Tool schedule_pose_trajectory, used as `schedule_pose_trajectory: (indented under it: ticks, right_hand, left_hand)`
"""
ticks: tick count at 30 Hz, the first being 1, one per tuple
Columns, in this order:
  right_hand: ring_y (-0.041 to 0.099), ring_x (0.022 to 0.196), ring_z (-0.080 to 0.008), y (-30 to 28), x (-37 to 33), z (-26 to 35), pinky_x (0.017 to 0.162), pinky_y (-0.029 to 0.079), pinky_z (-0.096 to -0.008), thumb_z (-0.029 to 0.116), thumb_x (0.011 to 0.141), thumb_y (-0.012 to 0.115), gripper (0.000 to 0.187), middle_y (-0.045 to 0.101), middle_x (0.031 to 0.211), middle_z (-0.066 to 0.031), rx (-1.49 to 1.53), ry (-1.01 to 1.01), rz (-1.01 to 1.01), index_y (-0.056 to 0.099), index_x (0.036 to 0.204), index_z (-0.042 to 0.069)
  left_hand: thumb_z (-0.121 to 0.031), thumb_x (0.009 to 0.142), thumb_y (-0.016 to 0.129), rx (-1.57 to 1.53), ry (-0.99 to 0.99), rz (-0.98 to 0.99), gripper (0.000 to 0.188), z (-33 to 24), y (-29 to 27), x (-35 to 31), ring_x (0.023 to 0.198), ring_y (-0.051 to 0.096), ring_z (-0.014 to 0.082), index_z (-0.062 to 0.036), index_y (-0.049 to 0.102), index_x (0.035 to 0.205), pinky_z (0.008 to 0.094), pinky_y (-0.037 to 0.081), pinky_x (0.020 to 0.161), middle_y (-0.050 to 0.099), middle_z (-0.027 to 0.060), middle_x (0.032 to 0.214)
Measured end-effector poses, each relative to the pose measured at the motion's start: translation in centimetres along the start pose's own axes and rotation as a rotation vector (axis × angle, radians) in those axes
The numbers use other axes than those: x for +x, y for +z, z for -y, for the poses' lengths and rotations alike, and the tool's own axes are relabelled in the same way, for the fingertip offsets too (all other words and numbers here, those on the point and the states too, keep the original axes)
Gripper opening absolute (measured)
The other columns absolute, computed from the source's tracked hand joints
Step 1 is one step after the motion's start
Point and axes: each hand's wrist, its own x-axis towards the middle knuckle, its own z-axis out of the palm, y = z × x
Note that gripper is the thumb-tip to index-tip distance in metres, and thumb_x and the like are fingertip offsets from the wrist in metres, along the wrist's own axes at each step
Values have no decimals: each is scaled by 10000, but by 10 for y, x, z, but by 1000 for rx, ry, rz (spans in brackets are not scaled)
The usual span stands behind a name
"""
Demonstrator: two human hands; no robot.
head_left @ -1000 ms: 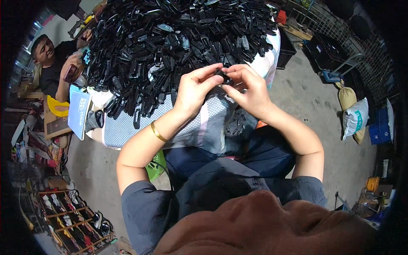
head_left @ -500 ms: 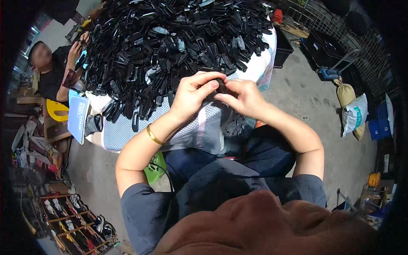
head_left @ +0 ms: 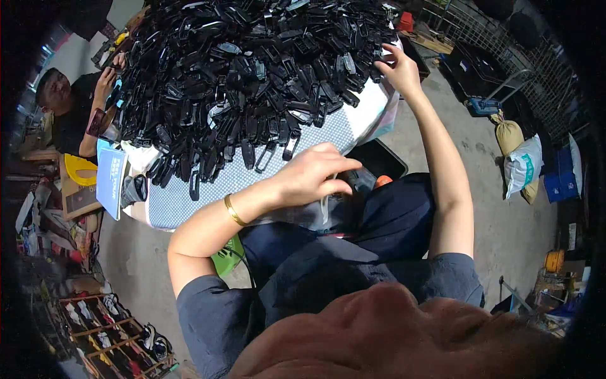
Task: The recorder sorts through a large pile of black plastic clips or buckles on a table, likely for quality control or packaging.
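A large heap of small black plastic casings (head_left: 246,82), oblong and glossy, covers most of the table. At its right edge my right hand (head_left: 403,71) reaches in, thumb and forefinger apart beside the casings; I see no piece clearly held. My left hand (head_left: 315,174) hovers over my lap at the table's near edge, thumb and forefinger spread with nothing visible between them. Below and beside it lies what looks like a clear plastic bag (head_left: 360,180), partly hidden by the hand. A black tray (head_left: 386,156) shows just beyond.
A dotted cloth (head_left: 173,205) covers the table. On the left a co-worker (head_left: 66,104) sits by the heap, near a blue booklet (head_left: 112,180). A green plastic stool (head_left: 226,258) stands below. Sacks (head_left: 524,164) and a blue box (head_left: 564,183) stand at the right.
My hands were together over the near edge, fingering a small dark piece. They have parted: the right went far right to the heap, the left dropped nearer my lap and opened.
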Motion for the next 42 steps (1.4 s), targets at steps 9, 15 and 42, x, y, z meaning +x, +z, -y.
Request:
schedule_pose_trajectory:
  ticks: [9, 15, 42]
  right_hand:
    - [556, 720, -70, -39, -43, 102, 622, 457, -197, 68, 764, 651, 409, 568, 886, -18, 931, 127, 347, 550, 1160, 36]
    - [562, 810, -72, -19, -79, 150, 700, 468, -221, 95, 844, 592, 265, 613, 953, -35, 849, -162, 468, 576, 1097, 18]
    - [597, 872, -204, -24, -90, 145, 721, 511, -285, -40, 808, 585, 411, 552, 1054, -127, 1257, -55, 264, 422, 1183, 5]
  left_hand:
    - [-45, 820, 611, -689, -457, -519, 468, 11, -18, 4, 906, 558, 98, 9, 441, 1253, 228, 484, 771, 548, 73, 1058]
    - [-31, 845, 571, -776, -526, -504, 447, 10, -46, 1, 767, 609, 126, 27, 413, 1259, 219, 511, 684, 600, 111, 993]
    - [-35, 808, 593, -675, -534, -380, 260, 19, -40, -3, 700, 523, 65, 8, 600, 1065, 188, 434, 627, 508, 33, 1020]
